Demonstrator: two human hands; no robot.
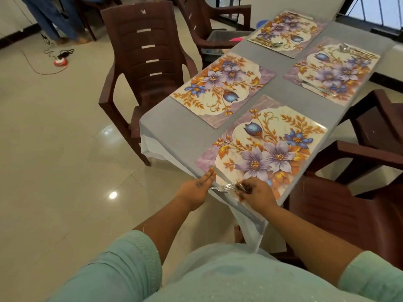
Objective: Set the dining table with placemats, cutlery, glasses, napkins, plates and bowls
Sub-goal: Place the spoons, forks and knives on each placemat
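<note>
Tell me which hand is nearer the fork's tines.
Right. The right hand grips cutlery right beside the fork tines; the left hand sits at its handle end.

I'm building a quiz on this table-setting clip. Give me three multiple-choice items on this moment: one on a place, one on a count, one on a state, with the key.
1. Where is the fork?
A. at the nearest placemat's near edge
B. on a chair
C. on the floor

2. How many floral placemats lie on the table?
A. two
B. four
C. six

3. What is the left hand doing?
A. gripping a glass
B. lying with straight fingers at the placemat's corner
C. hanging by the person's side

Key: 1 A, it lies on the nearest placemat between the hands; 2 B, four mats show; 3 B, its fingers are straight.
</note>
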